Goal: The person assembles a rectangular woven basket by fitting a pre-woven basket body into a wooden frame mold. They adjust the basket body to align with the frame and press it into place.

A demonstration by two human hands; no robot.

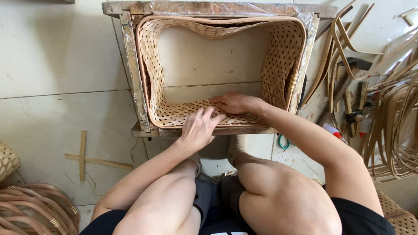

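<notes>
A bottomless woven bamboo basket wall (283,48), tan with small holes, sits fitted inside a worn wooden frame (130,69). Floor tiles show through its open middle. My left hand (198,128) lies flat on the near woven wall, fingers spread and pressing down. My right hand (235,103) rests just beyond it on the same wall's inner edge, fingers curled against the weave. The two hands touch each other. Neither hand holds a tool.
Loose bamboo strips and curved hoops (392,126) pile up at the right, with a hammer (352,69) among them. Two crossed bamboo sticks (87,159) lie on the tiles at left. Woven rings (35,206) sit bottom left. My bare knees fill the foreground.
</notes>
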